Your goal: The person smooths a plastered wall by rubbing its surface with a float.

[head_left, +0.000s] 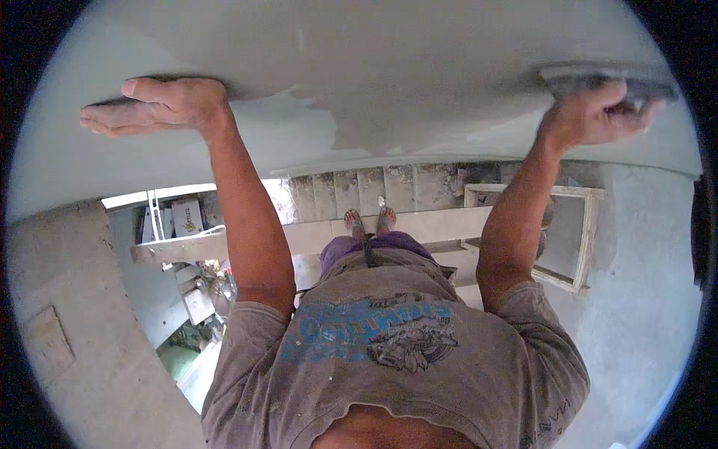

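A broad plastered surface (pixel 419 45) fills the top of the view, with a darker, damp-looking patch beside a paler grey-green area. My left hand (pixel 161 105) is at its left side, fingers stretched out and holding nothing. A dark shadow lies along that hand's upper edge; whether the palm presses on the surface is hard to see. On the far right, my right hand (pixel 598 120) is closed around the handle of a plastering trowel (pixel 565 72). The trowel's long flat blade lies along the surface, slightly blurred. My fingers hide most of its handle.
My bare feet (pixel 383 217) stand on a narrow plank (pixel 434 224) raised over the floor. A pale wooden frame (pixel 589 239) stands below my right arm. Boxes (pixel 187 217) and assorted clutter (pixel 213 292) lie lower left, beside a bare wall (pixel 67 277).
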The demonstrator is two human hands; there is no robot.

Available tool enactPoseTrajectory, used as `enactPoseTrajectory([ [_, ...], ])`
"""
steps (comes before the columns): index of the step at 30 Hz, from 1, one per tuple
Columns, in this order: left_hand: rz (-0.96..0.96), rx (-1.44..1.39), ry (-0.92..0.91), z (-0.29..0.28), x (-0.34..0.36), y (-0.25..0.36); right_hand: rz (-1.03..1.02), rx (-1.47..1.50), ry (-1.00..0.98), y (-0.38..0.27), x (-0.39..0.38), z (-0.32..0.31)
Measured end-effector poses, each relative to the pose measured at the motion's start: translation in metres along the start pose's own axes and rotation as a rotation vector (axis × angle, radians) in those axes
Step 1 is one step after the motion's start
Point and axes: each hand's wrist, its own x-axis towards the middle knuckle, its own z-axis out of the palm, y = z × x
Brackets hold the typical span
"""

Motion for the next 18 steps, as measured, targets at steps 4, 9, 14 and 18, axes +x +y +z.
enactPoseTrajectory([
  [4,-0.023,-0.021,-0.062,-0.004,-0.003,0.002,-0.446,-0.043,-0.165,-0.029,-0.052,0.005],
  [9,-0.021,-0.040,-0.035,-0.002,0.002,-0.011,-0.340,-0.080,-0.226,0.010,-0.114,-0.006],
  [14,0.055,0.028,0.043,0.000,0.004,-0.022,0.222,0.165,0.133,-0.003,-0.053,0.008],
  [18,0.079,0.029,0.077,-0.002,0.003,-0.018,-0.044,-0.100,0.018,-0.092,-0.067,0.032],
])
